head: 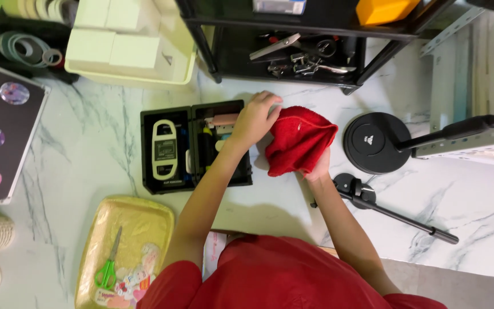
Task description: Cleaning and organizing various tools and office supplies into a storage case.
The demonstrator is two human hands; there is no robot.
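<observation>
Cloth [298,140], red, soft and light, lies bunched on the marble table [104,143] at two o'clock from the open black case [192,149], my left hand [257,117] pinching its top edge, my right hand [318,169] gripping its lower corner.

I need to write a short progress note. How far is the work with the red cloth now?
Done: the black case already lies open. In hand: both hands, left and right, grip the bunched red cloth beside it. Left: the cloth is neither folded flat nor put down.
</observation>
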